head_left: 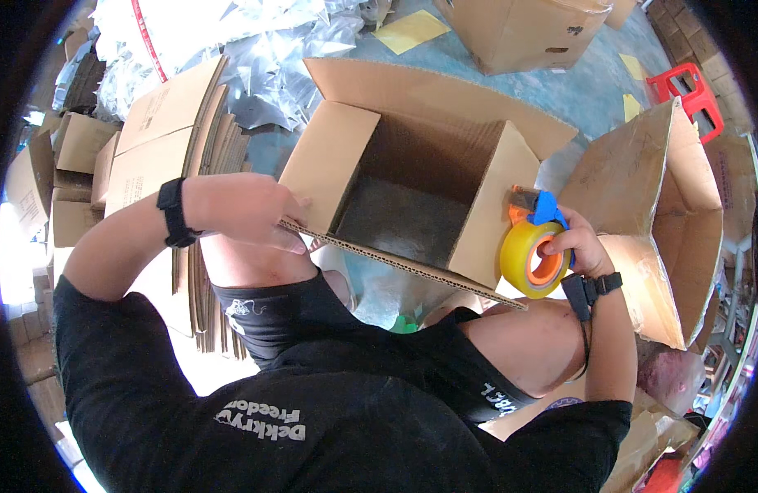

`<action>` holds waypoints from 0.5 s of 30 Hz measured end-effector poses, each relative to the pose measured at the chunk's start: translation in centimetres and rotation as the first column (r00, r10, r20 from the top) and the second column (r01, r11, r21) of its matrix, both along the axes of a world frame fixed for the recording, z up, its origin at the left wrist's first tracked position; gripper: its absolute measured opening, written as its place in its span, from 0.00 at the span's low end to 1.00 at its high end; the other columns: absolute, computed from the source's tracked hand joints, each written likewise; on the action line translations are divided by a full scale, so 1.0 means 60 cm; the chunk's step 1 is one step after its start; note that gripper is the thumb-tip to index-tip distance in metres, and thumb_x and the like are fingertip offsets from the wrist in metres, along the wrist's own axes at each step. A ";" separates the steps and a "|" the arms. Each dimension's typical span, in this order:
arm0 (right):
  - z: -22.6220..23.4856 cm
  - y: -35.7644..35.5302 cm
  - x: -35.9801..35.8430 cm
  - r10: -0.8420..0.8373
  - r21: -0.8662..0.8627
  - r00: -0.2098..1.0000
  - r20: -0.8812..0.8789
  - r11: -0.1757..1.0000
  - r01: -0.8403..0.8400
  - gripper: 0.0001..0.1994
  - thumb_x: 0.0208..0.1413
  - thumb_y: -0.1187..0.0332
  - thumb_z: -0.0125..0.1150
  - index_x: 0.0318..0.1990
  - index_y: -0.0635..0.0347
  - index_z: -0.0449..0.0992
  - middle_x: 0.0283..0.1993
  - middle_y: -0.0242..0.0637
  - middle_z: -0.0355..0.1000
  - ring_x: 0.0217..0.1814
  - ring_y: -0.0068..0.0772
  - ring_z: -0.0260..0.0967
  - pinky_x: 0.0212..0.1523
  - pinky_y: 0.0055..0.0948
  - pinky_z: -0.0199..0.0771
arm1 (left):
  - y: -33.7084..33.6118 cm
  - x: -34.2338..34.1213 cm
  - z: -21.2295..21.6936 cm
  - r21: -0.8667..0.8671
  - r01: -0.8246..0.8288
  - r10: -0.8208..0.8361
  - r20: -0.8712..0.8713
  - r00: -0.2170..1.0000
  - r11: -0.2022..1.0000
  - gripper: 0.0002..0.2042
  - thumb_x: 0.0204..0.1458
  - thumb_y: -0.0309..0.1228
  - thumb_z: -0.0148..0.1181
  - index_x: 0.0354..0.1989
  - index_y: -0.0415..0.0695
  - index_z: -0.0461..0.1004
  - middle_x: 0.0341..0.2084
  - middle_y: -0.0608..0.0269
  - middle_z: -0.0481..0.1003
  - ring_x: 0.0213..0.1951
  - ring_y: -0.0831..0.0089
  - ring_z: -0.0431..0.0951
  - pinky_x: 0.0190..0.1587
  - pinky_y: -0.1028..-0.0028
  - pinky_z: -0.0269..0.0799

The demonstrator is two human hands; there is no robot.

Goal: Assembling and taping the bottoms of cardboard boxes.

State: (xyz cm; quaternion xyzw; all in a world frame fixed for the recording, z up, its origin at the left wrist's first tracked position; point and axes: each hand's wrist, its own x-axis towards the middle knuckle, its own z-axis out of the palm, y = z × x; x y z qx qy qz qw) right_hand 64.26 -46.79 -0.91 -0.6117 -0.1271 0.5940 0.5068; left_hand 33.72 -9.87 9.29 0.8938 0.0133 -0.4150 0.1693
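My left hand (247,209) pinches the light, floppy box (412,189) flap at nine o'clock; my right hand (578,246) grips the tape gun (539,246) at three.

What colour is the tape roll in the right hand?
Yellow tape roll with an orange core, on a blue dispenser; head view.

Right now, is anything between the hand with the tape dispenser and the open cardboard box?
Nothing visible. The right hand holds the tape dispenser right against the open cardboard box at its right flap, while the left hand grips the near-left flap.
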 end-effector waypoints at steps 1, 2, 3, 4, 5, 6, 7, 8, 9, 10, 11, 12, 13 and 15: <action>0.009 0.004 -0.005 0.019 -0.013 0.998 0.068 1.000 -0.018 0.30 0.35 0.77 0.64 0.54 0.69 0.75 0.46 0.38 0.78 0.47 0.35 0.75 0.54 0.29 0.74 | 0.004 0.009 -0.004 -0.049 0.038 -0.039 -0.013 0.999 0.998 0.27 0.53 0.50 0.65 0.55 0.41 0.76 0.49 0.43 0.77 0.49 0.44 0.78 0.51 0.55 0.74; 0.020 0.015 -0.007 0.020 -0.005 0.997 0.070 1.000 -0.020 0.30 0.35 0.77 0.64 0.54 0.69 0.75 0.46 0.38 0.78 0.47 0.35 0.75 0.54 0.29 0.74 | 0.006 0.017 -0.005 -0.099 0.076 -0.079 -0.023 0.997 0.992 0.22 0.54 0.48 0.65 0.50 0.44 0.80 0.46 0.46 0.79 0.46 0.45 0.79 0.48 0.54 0.74; 0.034 0.025 -0.012 0.123 -0.037 0.970 0.208 0.992 -0.118 0.30 0.35 0.76 0.64 0.53 0.70 0.76 0.45 0.39 0.78 0.47 0.35 0.75 0.53 0.28 0.74 | 0.001 0.026 0.000 -0.094 0.077 -0.079 -0.024 0.997 0.993 0.22 0.54 0.48 0.65 0.50 0.44 0.80 0.46 0.46 0.79 0.46 0.45 0.79 0.48 0.54 0.74; 0.041 0.032 -0.018 0.219 -0.084 0.916 0.336 0.976 -0.202 0.29 0.35 0.75 0.63 0.53 0.71 0.76 0.45 0.40 0.78 0.46 0.34 0.75 0.51 0.27 0.73 | -0.007 0.038 0.005 -0.040 0.103 -0.105 -0.050 0.993 0.994 0.19 0.54 0.46 0.65 0.46 0.46 0.81 0.40 0.48 0.79 0.43 0.45 0.79 0.46 0.53 0.74; 0.044 0.040 -0.023 0.291 -0.162 0.843 0.452 0.956 -0.244 0.28 0.35 0.72 0.64 0.50 0.73 0.76 0.42 0.46 0.78 0.42 0.36 0.76 0.46 0.29 0.75 | -0.013 0.044 0.009 0.013 0.130 -0.128 -0.076 0.989 0.991 0.15 0.54 0.45 0.65 0.42 0.47 0.83 0.35 0.51 0.79 0.41 0.46 0.79 0.44 0.52 0.74; 0.052 0.054 -0.031 0.285 -0.156 0.844 0.454 0.958 -0.240 0.28 0.35 0.72 0.64 0.50 0.73 0.76 0.42 0.46 0.78 0.42 0.36 0.76 0.46 0.29 0.75 | -0.018 0.045 0.010 0.020 0.134 -0.132 -0.077 0.988 0.991 0.15 0.54 0.45 0.65 0.42 0.47 0.83 0.35 0.51 0.79 0.41 0.46 0.79 0.44 0.52 0.74; 0.068 0.071 -0.040 0.366 -0.229 0.788 0.495 0.930 -0.288 0.28 0.33 0.71 0.64 0.49 0.72 0.76 0.40 0.46 0.78 0.41 0.37 0.75 0.44 0.31 0.75 | -0.020 0.048 0.010 0.063 0.137 -0.133 -0.072 0.989 0.989 0.15 0.54 0.45 0.66 0.41 0.49 0.83 0.33 0.51 0.79 0.41 0.46 0.79 0.43 0.52 0.74; 0.078 0.083 -0.042 0.445 -0.303 0.724 0.528 0.894 -0.329 0.27 0.32 0.71 0.64 0.47 0.70 0.77 0.39 0.46 0.77 0.39 0.39 0.75 0.42 0.33 0.75 | -0.021 0.049 0.010 0.106 0.140 -0.133 -0.066 0.989 0.985 0.14 0.53 0.45 0.66 0.39 0.50 0.83 0.31 0.51 0.79 0.40 0.46 0.79 0.43 0.52 0.74; 0.060 0.089 -0.034 0.522 -0.404 0.676 0.519 0.848 -0.344 0.26 0.32 0.70 0.65 0.46 0.70 0.76 0.35 0.47 0.76 0.38 0.38 0.75 0.39 0.34 0.75 | -0.017 0.054 0.003 0.113 0.156 -0.150 -0.059 0.987 0.981 0.14 0.53 0.45 0.66 0.39 0.50 0.83 0.31 0.51 0.79 0.40 0.46 0.79 0.43 0.52 0.74; 0.056 0.099 -0.033 0.513 -0.397 0.677 0.528 0.854 -0.337 0.26 0.32 0.70 0.65 0.46 0.70 0.76 0.35 0.47 0.76 0.38 0.38 0.75 0.39 0.34 0.75 | -0.011 0.048 -0.005 0.122 0.127 -0.125 -0.023 0.992 0.984 0.20 0.49 0.49 0.69 0.44 0.49 0.82 0.34 0.50 0.80 0.41 0.46 0.80 0.44 0.54 0.75; 0.055 0.110 -0.033 0.565 -0.438 0.619 0.545 0.822 -0.365 0.26 0.33 0.70 0.65 0.46 0.70 0.76 0.35 0.47 0.76 0.37 0.39 0.75 0.39 0.35 0.75 | -0.006 0.043 -0.015 0.130 0.097 -0.099 0.014 0.995 0.987 0.27 0.46 0.53 0.71 0.49 0.48 0.81 0.37 0.50 0.81 0.42 0.47 0.81 0.45 0.55 0.76; 0.054 0.120 -0.035 0.621 -0.478 0.551 0.557 0.782 -0.399 0.25 0.33 0.70 0.66 0.46 0.70 0.76 0.34 0.47 0.76 0.37 0.40 0.75 0.39 0.35 0.75 | -0.007 0.030 -0.025 0.140 0.090 -0.093 0.015 0.996 0.986 0.27 0.46 0.53 0.71 0.49 0.48 0.81 0.37 0.50 0.81 0.42 0.47 0.81 0.45 0.55 0.76; 0.050 0.121 -0.036 0.619 -0.474 0.546 0.564 0.784 -0.400 0.25 0.33 0.70 0.66 0.46 0.70 0.76 0.34 0.47 0.76 0.37 0.40 0.75 0.39 0.35 0.75 | -0.013 0.015 -0.039 0.474 0.025 -0.216 0.355 0.910 0.880 0.37 0.39 0.57 0.73 0.55 0.46 0.77 0.38 0.49 0.81 0.43 0.48 0.82 0.47 0.58 0.77; 0.049 0.107 -0.038 0.504 -0.306 0.621 0.600 0.862 -0.405 0.26 0.33 0.70 0.66 0.47 0.68 0.77 0.36 0.49 0.76 0.38 0.43 0.76 0.42 0.36 0.76 | -0.017 -0.011 -0.080 0.749 -0.285 -0.409 0.591 0.696 0.598 0.69 0.20 0.68 0.77 0.71 0.34 0.56 0.48 0.38 0.78 0.46 0.44 0.82 0.52 0.61 0.77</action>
